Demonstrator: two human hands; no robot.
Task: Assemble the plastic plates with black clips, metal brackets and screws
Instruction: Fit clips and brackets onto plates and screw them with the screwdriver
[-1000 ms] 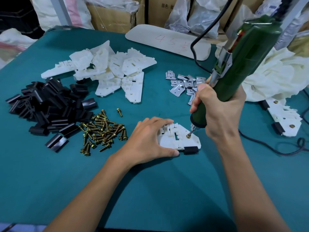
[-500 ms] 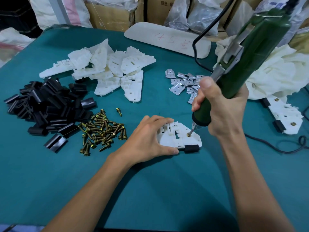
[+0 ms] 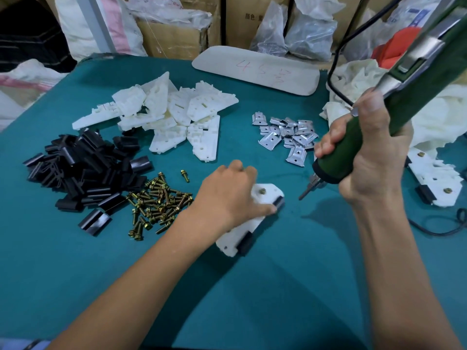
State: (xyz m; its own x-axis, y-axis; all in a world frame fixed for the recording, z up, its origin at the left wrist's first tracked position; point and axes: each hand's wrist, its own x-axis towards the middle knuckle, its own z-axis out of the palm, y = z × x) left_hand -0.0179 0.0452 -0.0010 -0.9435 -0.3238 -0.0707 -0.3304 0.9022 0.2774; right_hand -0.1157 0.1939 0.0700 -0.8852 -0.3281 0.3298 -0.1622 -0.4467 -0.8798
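On the teal bench [image 3: 278,286] the left hand [image 3: 227,195] grips the white plastic plate with black clips [image 3: 271,193], lying near-left to far-right, while the right hand [image 3: 374,157], wrapped round the green electric screwdriver [image 3: 331,168], holds its bit just right of the plate, apart.

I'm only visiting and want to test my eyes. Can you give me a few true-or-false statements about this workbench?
1. The right hand grips a green screwdriver. True.
2. The left hand holds a plate with a screw in it. True.
3. The screwdriver's tip sits on that screw. False: the tip hangs over the table, right of the plate.
4. The brackets lie left of the clips. False: the clips pile is far left, the brackets to its right.
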